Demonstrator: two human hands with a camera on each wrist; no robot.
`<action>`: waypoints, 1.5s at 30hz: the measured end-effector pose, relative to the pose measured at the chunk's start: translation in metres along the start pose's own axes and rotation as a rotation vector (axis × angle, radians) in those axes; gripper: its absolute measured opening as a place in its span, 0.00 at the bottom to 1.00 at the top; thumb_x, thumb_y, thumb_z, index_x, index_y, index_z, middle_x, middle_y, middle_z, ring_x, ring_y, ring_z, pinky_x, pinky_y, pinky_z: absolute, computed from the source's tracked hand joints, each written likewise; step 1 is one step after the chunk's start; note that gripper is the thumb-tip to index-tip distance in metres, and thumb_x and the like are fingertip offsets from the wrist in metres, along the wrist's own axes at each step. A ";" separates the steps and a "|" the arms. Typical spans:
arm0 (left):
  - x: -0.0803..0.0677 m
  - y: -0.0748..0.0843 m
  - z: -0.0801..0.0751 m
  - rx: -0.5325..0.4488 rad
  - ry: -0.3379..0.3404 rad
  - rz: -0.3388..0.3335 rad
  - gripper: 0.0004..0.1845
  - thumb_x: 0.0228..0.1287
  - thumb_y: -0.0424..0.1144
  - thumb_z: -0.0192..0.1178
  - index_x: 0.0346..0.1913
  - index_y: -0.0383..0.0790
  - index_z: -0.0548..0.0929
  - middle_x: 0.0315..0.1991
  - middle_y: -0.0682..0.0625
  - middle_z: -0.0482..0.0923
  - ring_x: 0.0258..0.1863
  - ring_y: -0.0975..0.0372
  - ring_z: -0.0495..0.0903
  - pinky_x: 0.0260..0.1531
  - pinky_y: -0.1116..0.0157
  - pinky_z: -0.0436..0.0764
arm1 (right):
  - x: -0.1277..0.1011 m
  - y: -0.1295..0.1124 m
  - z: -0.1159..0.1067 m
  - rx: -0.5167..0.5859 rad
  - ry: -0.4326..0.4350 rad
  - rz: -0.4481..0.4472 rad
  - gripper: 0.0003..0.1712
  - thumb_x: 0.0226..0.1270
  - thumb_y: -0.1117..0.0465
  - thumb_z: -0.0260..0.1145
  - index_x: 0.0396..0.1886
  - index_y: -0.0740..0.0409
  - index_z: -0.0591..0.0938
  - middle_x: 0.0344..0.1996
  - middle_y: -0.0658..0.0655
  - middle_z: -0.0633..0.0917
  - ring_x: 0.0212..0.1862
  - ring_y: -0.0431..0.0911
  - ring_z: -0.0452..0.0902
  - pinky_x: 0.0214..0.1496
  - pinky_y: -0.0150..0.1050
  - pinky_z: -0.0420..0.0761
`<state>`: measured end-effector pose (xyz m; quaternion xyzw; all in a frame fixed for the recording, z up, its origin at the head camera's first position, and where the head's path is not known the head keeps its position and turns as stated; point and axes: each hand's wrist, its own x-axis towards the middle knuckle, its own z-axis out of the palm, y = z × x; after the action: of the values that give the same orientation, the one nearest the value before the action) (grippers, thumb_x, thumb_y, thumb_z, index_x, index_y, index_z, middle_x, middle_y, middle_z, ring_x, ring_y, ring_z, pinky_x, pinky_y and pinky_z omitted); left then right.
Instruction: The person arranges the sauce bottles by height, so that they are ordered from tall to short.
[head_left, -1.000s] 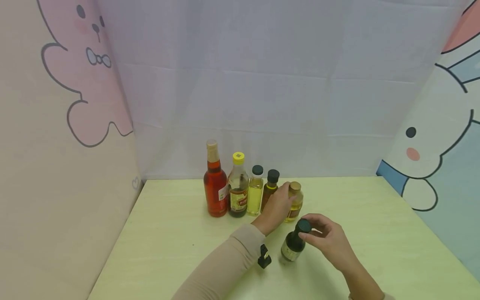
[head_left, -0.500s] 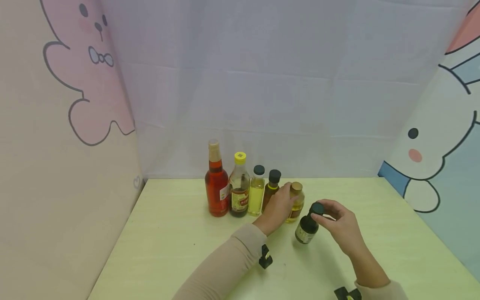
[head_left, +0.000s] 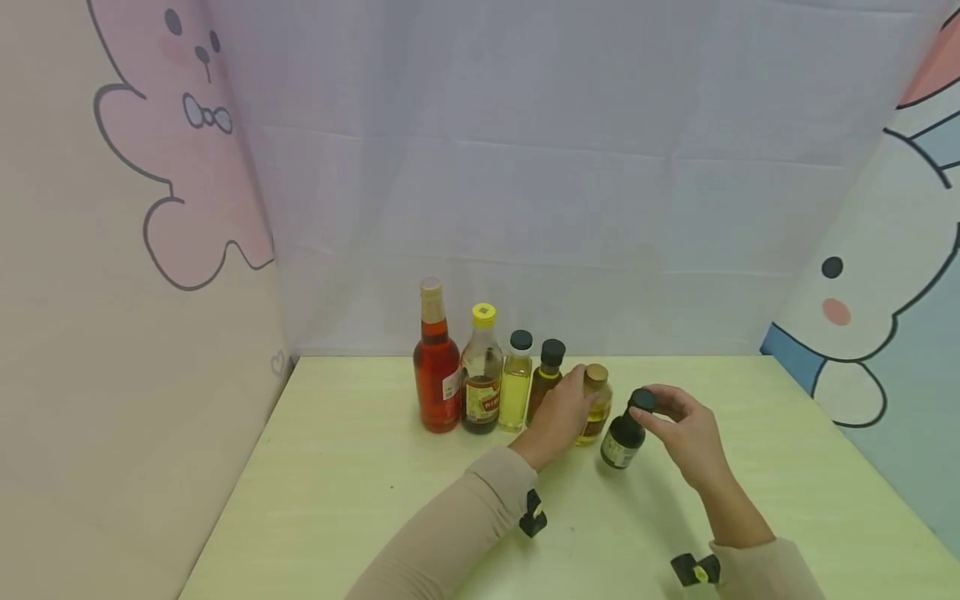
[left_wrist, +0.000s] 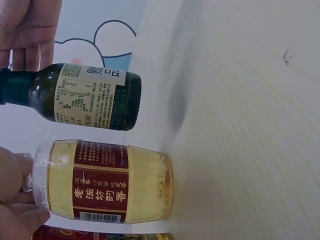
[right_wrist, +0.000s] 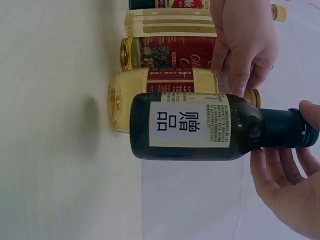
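Head view: small dark-green glass bottle with black cap [head_left: 622,433] is held by its cap in right hand [head_left: 686,433], lifted off the pale-green tabletop [head_left: 360,500] near its back edge. Left hand [head_left: 558,412] grips short yellow-oil bottle with gold cap [head_left: 595,404] just beside it, ending a four-bottle row [head_left: 487,375].

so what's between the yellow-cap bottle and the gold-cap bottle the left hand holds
Two black-capped bottles, seen in the head view: a pale oil bottle and a small brown bottle.
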<state>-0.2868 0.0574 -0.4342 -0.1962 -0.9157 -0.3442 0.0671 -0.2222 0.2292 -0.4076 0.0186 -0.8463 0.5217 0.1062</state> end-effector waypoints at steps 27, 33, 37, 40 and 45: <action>-0.001 -0.002 0.005 0.000 0.030 0.005 0.21 0.65 0.45 0.53 0.56 0.39 0.66 0.39 0.52 0.73 0.29 0.66 0.77 0.22 0.73 0.74 | 0.031 0.025 0.006 0.052 0.095 0.065 0.29 0.56 0.52 0.68 0.53 0.64 0.73 0.44 0.59 0.77 0.40 0.35 0.73 0.39 0.24 0.73; 0.000 -0.002 0.006 0.017 0.037 0.004 0.21 0.65 0.46 0.53 0.56 0.40 0.66 0.39 0.53 0.73 0.29 0.66 0.77 0.23 0.73 0.73 | 0.038 0.029 0.009 0.051 0.111 0.078 0.30 0.55 0.52 0.68 0.54 0.64 0.73 0.44 0.58 0.77 0.40 0.35 0.72 0.39 0.24 0.73; 0.001 -0.002 0.006 0.005 0.031 0.004 0.21 0.65 0.47 0.52 0.56 0.41 0.66 0.40 0.54 0.73 0.31 0.66 0.76 0.25 0.73 0.74 | 0.040 0.031 0.010 0.052 0.111 0.094 0.31 0.55 0.52 0.68 0.54 0.64 0.72 0.45 0.59 0.77 0.41 0.36 0.72 0.40 0.24 0.72; 0.001 -0.003 0.007 -0.001 0.031 0.010 0.20 0.65 0.47 0.51 0.56 0.41 0.66 0.40 0.54 0.73 0.33 0.66 0.77 0.27 0.72 0.75 | 0.040 0.030 0.011 0.057 0.108 0.102 0.31 0.56 0.52 0.67 0.55 0.64 0.72 0.46 0.60 0.76 0.41 0.36 0.72 0.40 0.24 0.72; 0.001 -0.003 0.009 0.028 0.040 0.019 0.20 0.65 0.47 0.51 0.56 0.41 0.66 0.41 0.54 0.73 0.35 0.65 0.77 0.30 0.72 0.75 | 0.040 0.031 0.014 0.059 0.099 0.096 0.31 0.56 0.51 0.67 0.55 0.64 0.72 0.46 0.59 0.76 0.42 0.36 0.72 0.40 0.25 0.72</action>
<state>-0.2891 0.0614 -0.4423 -0.1969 -0.9170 -0.3348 0.0914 -0.2682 0.2345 -0.4329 -0.0446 -0.8241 0.5512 0.1224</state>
